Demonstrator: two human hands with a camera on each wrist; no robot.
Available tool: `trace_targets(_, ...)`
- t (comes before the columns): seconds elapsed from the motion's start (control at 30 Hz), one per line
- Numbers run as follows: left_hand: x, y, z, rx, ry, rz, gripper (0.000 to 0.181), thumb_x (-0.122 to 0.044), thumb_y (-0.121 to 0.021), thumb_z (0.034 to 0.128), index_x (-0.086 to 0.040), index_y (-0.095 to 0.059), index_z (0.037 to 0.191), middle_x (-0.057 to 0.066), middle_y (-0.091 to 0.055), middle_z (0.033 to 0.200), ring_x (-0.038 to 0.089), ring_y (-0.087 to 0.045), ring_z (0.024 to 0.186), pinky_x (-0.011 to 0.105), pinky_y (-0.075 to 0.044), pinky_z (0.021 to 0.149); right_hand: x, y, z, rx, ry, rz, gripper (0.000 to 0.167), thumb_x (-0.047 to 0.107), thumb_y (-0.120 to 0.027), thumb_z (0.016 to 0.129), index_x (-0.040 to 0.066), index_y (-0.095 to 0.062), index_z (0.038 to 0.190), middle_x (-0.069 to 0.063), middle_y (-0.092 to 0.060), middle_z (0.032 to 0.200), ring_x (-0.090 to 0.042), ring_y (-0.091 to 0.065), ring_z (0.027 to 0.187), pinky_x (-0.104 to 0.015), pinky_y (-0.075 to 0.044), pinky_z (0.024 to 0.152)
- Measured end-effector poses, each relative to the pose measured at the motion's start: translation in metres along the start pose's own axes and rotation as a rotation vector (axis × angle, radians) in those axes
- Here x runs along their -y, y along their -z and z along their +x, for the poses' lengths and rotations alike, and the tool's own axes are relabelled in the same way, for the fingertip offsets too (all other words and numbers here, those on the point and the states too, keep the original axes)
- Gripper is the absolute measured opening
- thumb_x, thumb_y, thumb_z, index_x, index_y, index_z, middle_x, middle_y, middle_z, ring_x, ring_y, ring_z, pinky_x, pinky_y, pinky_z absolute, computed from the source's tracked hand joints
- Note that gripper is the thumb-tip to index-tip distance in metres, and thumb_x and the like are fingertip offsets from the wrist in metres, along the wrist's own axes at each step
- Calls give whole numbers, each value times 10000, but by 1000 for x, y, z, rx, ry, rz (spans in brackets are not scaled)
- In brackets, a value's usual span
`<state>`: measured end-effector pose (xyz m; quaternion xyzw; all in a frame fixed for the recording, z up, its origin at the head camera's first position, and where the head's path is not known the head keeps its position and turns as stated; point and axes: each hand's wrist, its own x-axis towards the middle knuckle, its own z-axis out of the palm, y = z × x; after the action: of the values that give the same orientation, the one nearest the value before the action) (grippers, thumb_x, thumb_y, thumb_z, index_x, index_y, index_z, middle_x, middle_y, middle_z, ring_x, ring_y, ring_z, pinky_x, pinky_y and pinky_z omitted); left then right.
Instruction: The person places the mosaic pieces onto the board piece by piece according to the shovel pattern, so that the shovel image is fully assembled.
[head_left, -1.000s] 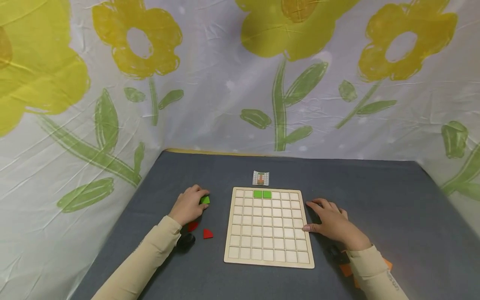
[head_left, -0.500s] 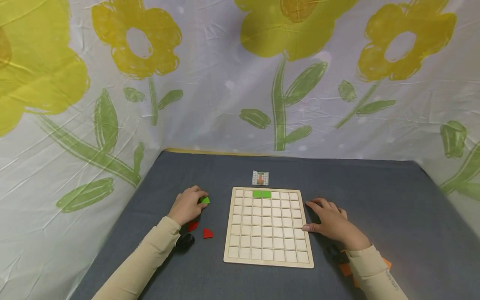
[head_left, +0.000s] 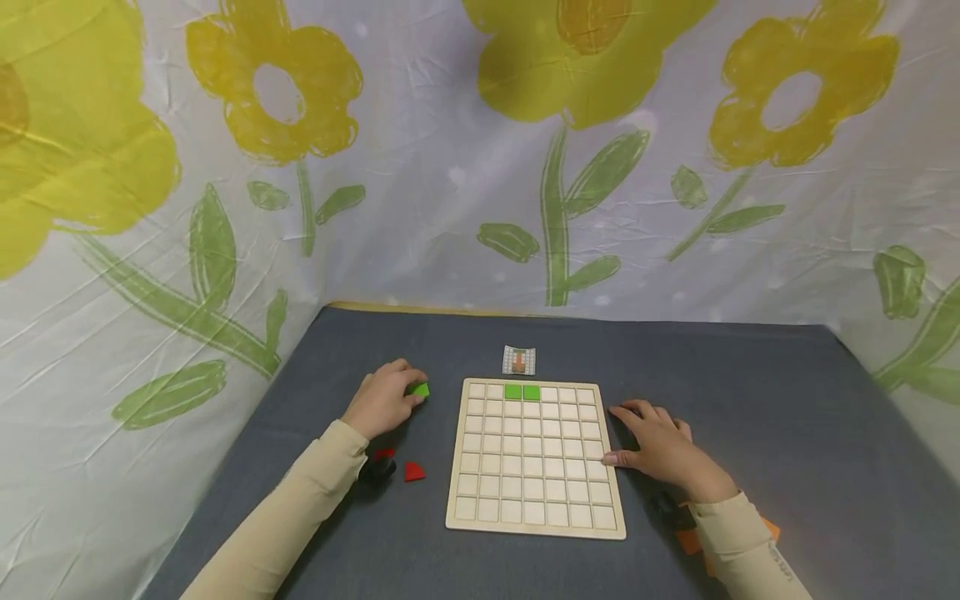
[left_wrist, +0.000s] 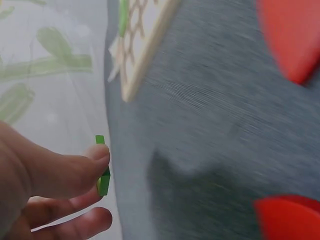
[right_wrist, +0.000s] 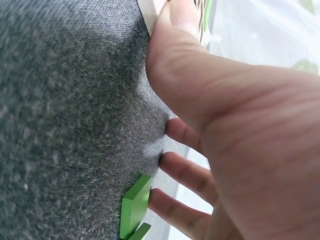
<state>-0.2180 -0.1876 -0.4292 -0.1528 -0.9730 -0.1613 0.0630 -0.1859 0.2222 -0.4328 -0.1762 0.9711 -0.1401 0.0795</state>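
My left hand (head_left: 381, 402) pinches a small green tile (head_left: 422, 390) between thumb and fingers, left of a pale wooden grid board (head_left: 534, 450). In the left wrist view the tile (left_wrist: 103, 182) sticks out past the thumb tip, above the cloth. Two green tiles (head_left: 522, 392) lie side by side in the board's far row. At the board's right edge, my right hand (head_left: 667, 454) rests its thumb on the rim, the other fingers spread and bent toward the cloth. Green blocks (right_wrist: 135, 207) lie close to those fingers in the right wrist view.
Two red quarter-round pieces (head_left: 414, 472) lie near my left wrist, one partly hidden by a dark wrist device (head_left: 377, 470). Orange pieces (head_left: 688, 542) show beneath my right sleeve. A small patterned card (head_left: 519, 361) lies beyond the board. Flowered fabric (head_left: 420, 250) hangs behind the table.
My left hand has lifted the green tile and moved slightly away from me and right, toward the board. The right hand keeps its place. The head view has shifted slightly.
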Motion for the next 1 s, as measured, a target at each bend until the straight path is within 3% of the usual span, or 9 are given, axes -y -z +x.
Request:
trace_targets(0.43, -35, 17, 25, -48, -140, -34, 273, -140, -738, 850, -102, -709, 1119, 63, -634, 1033, 224, -591, 843, 384, -415, 708, -4, 0, -1, -7, 20, 10, 804, 519, -685, 814, 112, -417, 1453, -163, -371, 1442, -409, -386, 1247, -648, -309, 867)
trace_targets(0.73, -54, 12, 41, -45, -202, -38, 264, -120, -735, 850, -110, -708, 1113, 60, -634, 1033, 223, -596, 863, 368, -423, 691, -1, 0, -2, -5, 13, 24, 801, 517, -683, 815, 118, -415, 1456, -162, -369, 1451, -405, -380, 1259, -650, -303, 883)
trace_targets(1.0, -69, 9, 58, -2, -251, -49, 260, -152, -715, 874, -121, -701, 1132, 70, -625, 1037, 189, -563, 813, 327, -400, 658, 0, 2, -2, -5, 11, 34, 802, 510, -682, 819, 110, -411, 1459, -169, -368, 1453, -408, -379, 1257, -656, -291, 888)
